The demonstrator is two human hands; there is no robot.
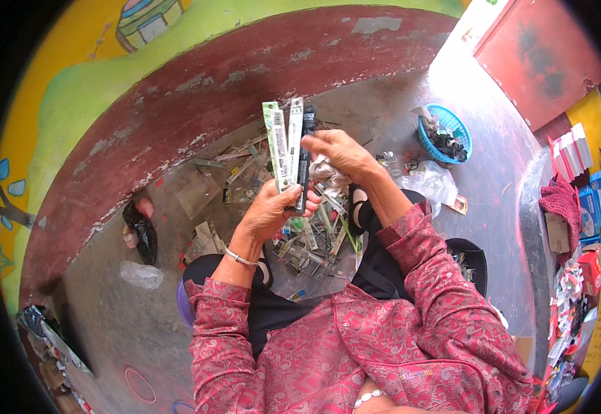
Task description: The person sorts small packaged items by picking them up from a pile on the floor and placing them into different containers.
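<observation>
My left hand (pixel 267 210) is closed round the lower ends of several long, narrow packets, held upright and slightly fanned. Among them are a green-and-white packet (pixel 276 141), a white packet (pixel 295 134) and a black packet (pixel 304 165). Beside the black one, my right hand (pixel 345 153) is closed on a crumpled white cloth (pixel 328 175), its fingertips close to the packet's upper part. Whether they touch it I cannot tell. Below both hands, a loose heap of similar slim packets and clear wrappers (pixel 307 252) covers the floor between my feet.
A blue plastic basket (pixel 468 143) with dark scraps stands ahead to the right, near a crumpled clear bag (pixel 428 181). On the left lie a black plastic bag (pixel 144 238) and another clear bag (pixel 141 274). Boxes (pixel 598 200) line the right wall; a curved red-and-green wall (pixel 197 83) closes the far side.
</observation>
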